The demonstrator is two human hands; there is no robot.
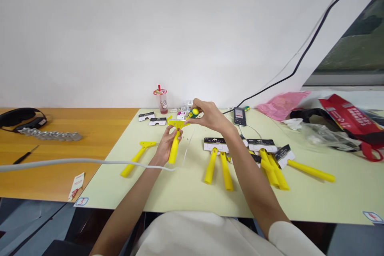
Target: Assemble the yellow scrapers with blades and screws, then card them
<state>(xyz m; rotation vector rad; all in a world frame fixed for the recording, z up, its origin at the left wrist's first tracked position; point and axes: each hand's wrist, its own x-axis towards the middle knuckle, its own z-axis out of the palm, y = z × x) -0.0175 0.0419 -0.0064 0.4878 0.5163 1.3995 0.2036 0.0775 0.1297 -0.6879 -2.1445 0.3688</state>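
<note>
My left hand (163, 148) is closed around the handle of a yellow scraper (174, 150), which it holds up over the table with the wide head at the top. Beside that head, my right hand (210, 115) grips a screwdriver (194, 112) by its green and yellow handle. The screwdriver's tip is too small to make out, so I cannot tell if it touches the scraper. Another yellow scraper (135, 160) lies on the table left of my left hand. Under and beyond my right forearm lie several yellow scrapers (225, 172) with black and white cards on their heads.
Two loose cards (157, 121) lie behind my left hand, near a drink cup (163, 102). A white cable (90, 161) crosses in front of my left forearm. At the back right are a small device (239, 116), a pink bag (280, 106) and a red bag (351, 118).
</note>
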